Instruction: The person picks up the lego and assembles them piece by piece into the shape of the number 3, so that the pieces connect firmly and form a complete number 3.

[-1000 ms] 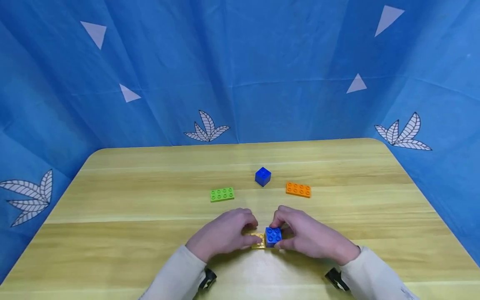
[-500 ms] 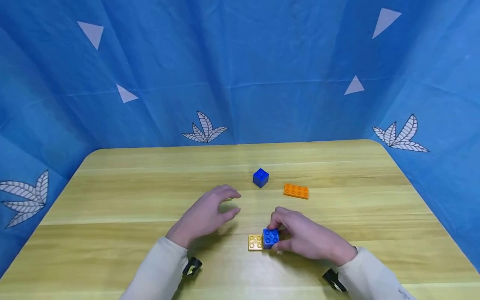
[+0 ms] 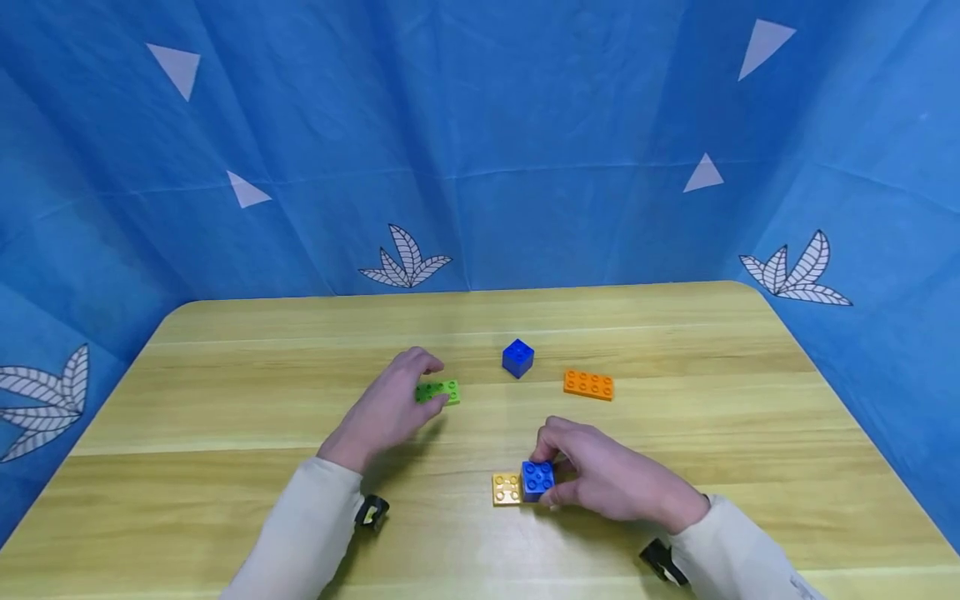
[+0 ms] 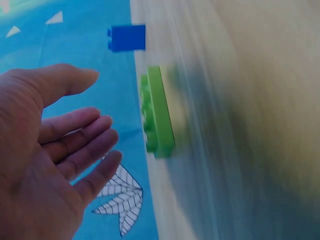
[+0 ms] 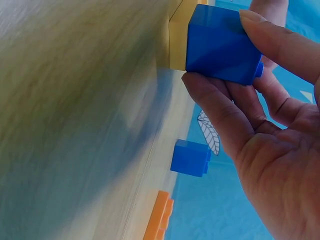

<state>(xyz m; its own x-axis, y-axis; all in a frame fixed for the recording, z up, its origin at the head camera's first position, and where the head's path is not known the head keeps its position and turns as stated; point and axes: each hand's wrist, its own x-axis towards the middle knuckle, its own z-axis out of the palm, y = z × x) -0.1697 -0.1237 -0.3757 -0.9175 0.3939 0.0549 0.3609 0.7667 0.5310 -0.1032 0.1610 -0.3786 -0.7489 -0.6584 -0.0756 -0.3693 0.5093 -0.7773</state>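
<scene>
My right hand [image 3: 600, 475] pinches a blue toy brick [image 3: 537, 480] between thumb and fingers. In the right wrist view that blue brick [image 5: 220, 45] sits on the right part of a flat yellow brick [image 5: 179, 45], whose studded left part [image 3: 506, 489] shows in the head view. Over a flat green brick [image 3: 450, 392] hovers my left hand [image 3: 386, 408], its fingers spread and partly covering it. The left wrist view has a gap between these fingers [image 4: 95, 135] and the green brick [image 4: 161, 112]; nothing is held there.
A second blue brick [image 3: 517, 358] stands farther back on the wooden table [image 3: 262, 375]. To its right lies a flat orange brick [image 3: 588, 385]. A blue curtain [image 3: 480, 150] with white triangles and leaves hangs behind the table.
My left hand has left the yellow brick and moved back and left to the green brick. The right hand keeps holding the blue brick in place. The head view has shifted slightly.
</scene>
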